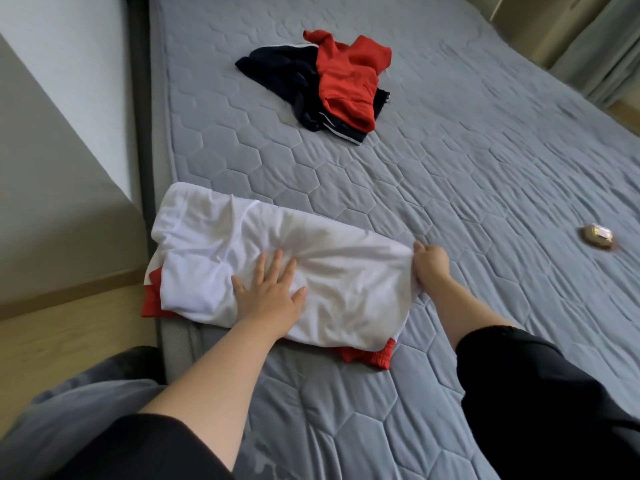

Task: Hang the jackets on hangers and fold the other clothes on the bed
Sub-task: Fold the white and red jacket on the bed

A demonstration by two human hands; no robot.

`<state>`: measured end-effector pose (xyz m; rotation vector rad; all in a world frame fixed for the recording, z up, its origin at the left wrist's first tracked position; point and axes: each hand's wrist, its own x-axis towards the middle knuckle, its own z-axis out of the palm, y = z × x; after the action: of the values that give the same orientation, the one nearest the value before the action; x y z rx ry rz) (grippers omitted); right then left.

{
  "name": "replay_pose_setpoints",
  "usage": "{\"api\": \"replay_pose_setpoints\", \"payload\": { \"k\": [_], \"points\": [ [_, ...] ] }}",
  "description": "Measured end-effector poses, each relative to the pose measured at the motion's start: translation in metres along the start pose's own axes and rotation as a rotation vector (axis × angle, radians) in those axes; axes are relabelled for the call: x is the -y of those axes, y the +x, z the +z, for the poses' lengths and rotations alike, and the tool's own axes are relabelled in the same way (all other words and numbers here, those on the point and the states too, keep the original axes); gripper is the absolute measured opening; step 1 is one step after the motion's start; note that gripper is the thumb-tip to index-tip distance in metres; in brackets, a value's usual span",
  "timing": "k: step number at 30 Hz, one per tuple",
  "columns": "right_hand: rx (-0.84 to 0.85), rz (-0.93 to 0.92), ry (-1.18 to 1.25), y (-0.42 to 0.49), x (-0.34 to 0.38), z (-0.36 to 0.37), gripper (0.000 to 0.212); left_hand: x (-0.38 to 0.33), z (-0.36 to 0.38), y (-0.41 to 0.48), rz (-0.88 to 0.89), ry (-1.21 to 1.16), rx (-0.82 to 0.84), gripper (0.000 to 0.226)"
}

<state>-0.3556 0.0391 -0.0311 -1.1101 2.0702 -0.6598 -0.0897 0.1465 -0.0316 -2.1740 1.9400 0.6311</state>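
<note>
The white garment [277, 244] lay at the near left corner of the bed [450, 150], its long axis running roughly left to right in front of the person, with the left end right at the mattress edge. The left hand [268, 289] was flat on the middle of it, fingers spread and pressing, gripping nothing. The right hand [431, 268] was curled round the right-hand end, pinching the cloth, so I'd guess the fold goes from there toward the left palm. Red trim poked out underneath, but shirt or shorts, I couldn't tell. The red and navy pile [325, 88] sat well apart, farther up the bed. The small brownish thing [597, 236] on the right was too blurred to name.
</note>
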Motion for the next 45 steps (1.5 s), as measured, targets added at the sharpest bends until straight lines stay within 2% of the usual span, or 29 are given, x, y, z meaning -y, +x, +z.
{"api": "replay_pose_setpoints", "payload": {
  "k": [2,3,5,7,9,10,12,14,16,18,21,22,26,31,33,37,41,43,45],
  "points": [
    [0.038,0.113,-0.006,0.0,-0.008,0.002,0.031,0.0,0.0,-0.001,0.003,0.008,0.006,0.06],
    [0.055,0.117,-0.047,-0.001,-0.009,0.002,0.03,0.0,0.0,-0.002,0.005,0.012,0.006,0.06],
    [-0.018,0.059,-0.124,-0.006,-0.003,0.002,0.031,0.001,-0.001,-0.001,0.008,0.018,0.005,0.06],
    [-0.17,-0.086,-0.157,-0.015,0.005,-0.001,0.027,0.001,-0.001,-0.001,0.006,0.017,0.008,0.06],
    [-0.281,-0.357,-0.192,-0.032,0.009,0.002,0.028,0.0,-0.001,-0.001,0.001,0.025,0.008,0.06],
    [-0.281,-0.502,-0.232,-0.044,0.012,0.008,0.034,-0.002,0.0,-0.001,-0.003,0.032,0.002,0.061],
    [-0.143,-0.74,-0.363,-0.071,0.009,0.026,0.049,-0.003,0.001,-0.003,-0.014,0.046,-0.017,0.061],
    [0.09,-0.827,-0.537,-0.086,-0.01,0.04,0.068,-0.002,0.002,-0.004,-0.022,0.059,-0.029,0.061],
    [0.235,-0.747,-0.571,-0.081,-0.042,0.036,0.082,0.001,0.003,-0.006,-0.014,0.077,-0.027,0.061],
    [0.213,-0.624,-0.575,-0.071,-0.059,0.024,0.081,0.003,0.002,-0.007,0.006,0.086,-0.022,0.061],
    [0.152,-0.485,-0.586,-0.073,-0.032,0.023,0.051,0.004,0.002,-0.006,0.02,0.082,0.005,0.062],
    [0.118,-0.467,-0.575,-0.079,-0.016,0.028,0.049,0.004,0.001,-0.006,0.02,0.082,0.008,0.062],
    [0.093,-0.504,-0.598,-0.103,0.008,0.062,0.055,0.004,-0.003,-0.007,0.041,0.057,0.009,0.062],
    [0.087,-0.283,-0.59,-0.107,0.0,0.082,0.059,0.013,-0.015,-0.005,0.055,0.049,0.002,0.059],
    [0.056,-0.299,-0.583,-0.107,0.012,0.085,0.057,0.026,-0.023,0.002,0.031,0.049,-0.021,0.059],
    [0.02,-0.484,-0.648,-0.106,0.034,0.097,0.058,0.062,-0.036,0.015,-0.025,0.047,-0.075,0.059],
    [0.007,-0.566,-0.622,-0.092,0.056,0.113,0.053,0.094,-0.044,0.025,-0.13,0.008,-0.158,0.06],
    [0.008,-0.595,-0.641,-0.085,0.067,0.123,0.049,0.114,-0.047,0.032,-0.257,-0.089,-0.184,0.062],
    [-0.005,-0.605,-0.652,-0.079,0.078,0.131,0.044,0.136,-0.049,0.035,-0.413,-0.35,-0.158,0.073]
  ]
}}
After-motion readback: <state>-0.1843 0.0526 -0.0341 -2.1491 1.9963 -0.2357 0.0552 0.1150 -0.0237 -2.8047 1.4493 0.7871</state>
